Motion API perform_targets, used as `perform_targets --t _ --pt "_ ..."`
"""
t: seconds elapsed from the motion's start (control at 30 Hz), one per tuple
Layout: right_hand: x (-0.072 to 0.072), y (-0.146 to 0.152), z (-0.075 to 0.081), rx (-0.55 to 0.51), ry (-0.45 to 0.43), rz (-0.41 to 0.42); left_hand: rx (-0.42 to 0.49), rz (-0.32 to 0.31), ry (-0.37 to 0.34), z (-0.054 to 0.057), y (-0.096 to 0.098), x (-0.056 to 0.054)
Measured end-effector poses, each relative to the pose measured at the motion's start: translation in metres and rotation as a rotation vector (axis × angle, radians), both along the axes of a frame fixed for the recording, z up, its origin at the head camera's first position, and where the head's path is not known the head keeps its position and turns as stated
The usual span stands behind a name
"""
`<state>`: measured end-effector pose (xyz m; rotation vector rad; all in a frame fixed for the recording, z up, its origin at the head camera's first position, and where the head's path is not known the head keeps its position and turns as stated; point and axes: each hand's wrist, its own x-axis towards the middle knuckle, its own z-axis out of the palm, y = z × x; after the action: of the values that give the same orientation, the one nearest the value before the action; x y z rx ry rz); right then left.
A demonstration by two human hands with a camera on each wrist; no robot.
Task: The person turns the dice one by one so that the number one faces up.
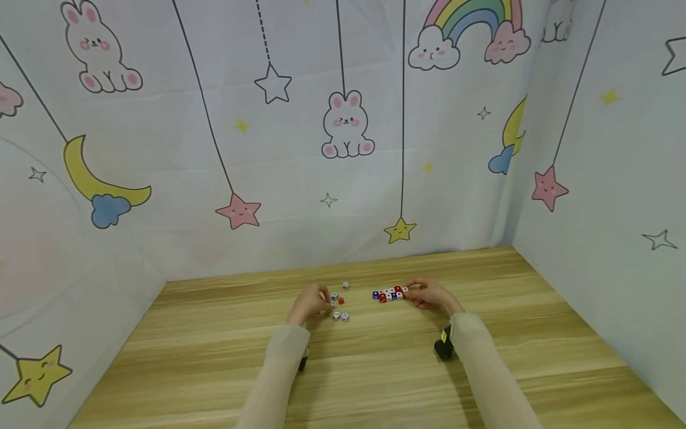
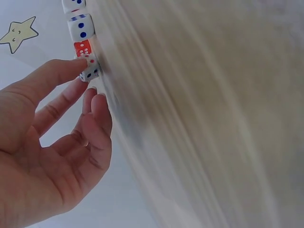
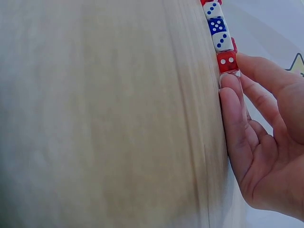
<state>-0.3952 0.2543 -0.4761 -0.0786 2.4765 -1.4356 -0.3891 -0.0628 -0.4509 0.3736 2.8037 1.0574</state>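
Two side-by-side rows of red, white and blue dice (image 1: 392,295) form a compact block on the wooden table. At its right end my right hand (image 1: 431,294) grips a red die (image 3: 226,61), digits bent around the corner; the far side of this hold is hidden. To the left, my left hand (image 1: 311,302) pinches a small white die (image 2: 89,72) between two fingertips, its other fingers loosely bent. Beside that hand a loose red die (image 1: 340,301) and several loose white dice (image 1: 345,317) are scattered, one white die (image 1: 345,285) lying farther back.
The wood-grain table (image 1: 225,351) reaches back to a white curtain (image 1: 300,226) printed with rabbits, stars and moons. Another curtain side (image 1: 600,262) borders the table on the right. A black wrist device (image 1: 443,345) hangs under the right sleeve.
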Motion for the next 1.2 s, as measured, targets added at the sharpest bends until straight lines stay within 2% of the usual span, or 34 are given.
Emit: perform_targets --t 0.57,1.0,1.2 --pt "-0.0014 0.0018 -0.0009 -0.003 0.003 0.005 0.033 0.02 -0.024 -0.0017 -0.0012 -0.0006" --pt "-0.0015 0.0007 0.0005 -0.012 0.005 -0.002 0.1 -0.022 -0.068 -0.0037 -0.004 -0.0008" --pt "-0.0011 0.0014 -0.0006 -0.014 0.004 0.002 0.135 -0.01 -0.078 -0.0063 -0.0063 -0.0019"
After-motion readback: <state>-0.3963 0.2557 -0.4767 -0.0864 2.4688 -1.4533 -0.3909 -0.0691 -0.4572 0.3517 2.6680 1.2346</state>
